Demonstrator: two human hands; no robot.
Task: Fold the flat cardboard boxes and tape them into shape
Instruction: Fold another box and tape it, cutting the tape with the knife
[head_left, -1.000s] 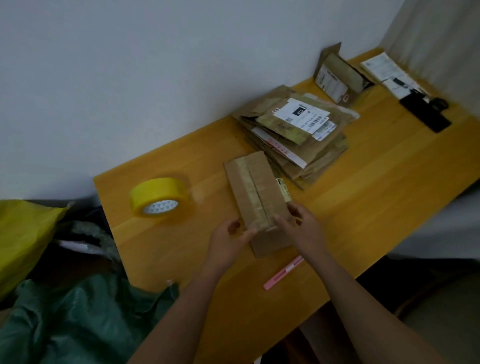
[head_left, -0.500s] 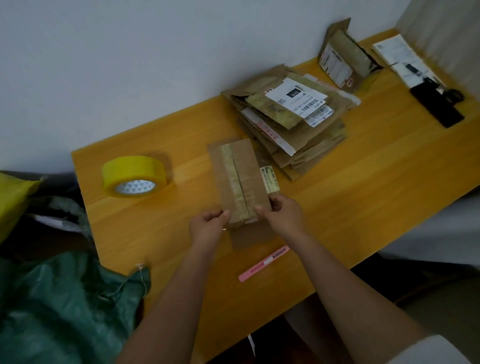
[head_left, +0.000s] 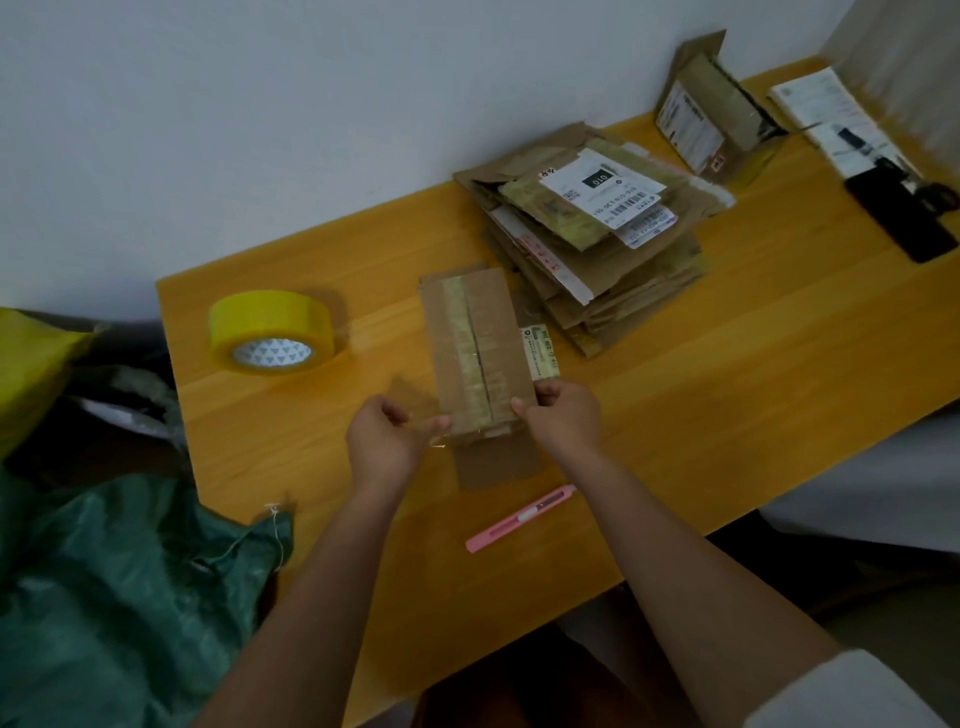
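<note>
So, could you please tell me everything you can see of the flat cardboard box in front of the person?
The flat cardboard box is brown and worn, lying flat on the wooden table between the yellow tape roll and the stack of flattened boxes. Old yellowish tape runs along its centre seam. A plain flap sticks out at the near end and a small label at its right edge. The left hand and right hand pinch its near end.
</note>
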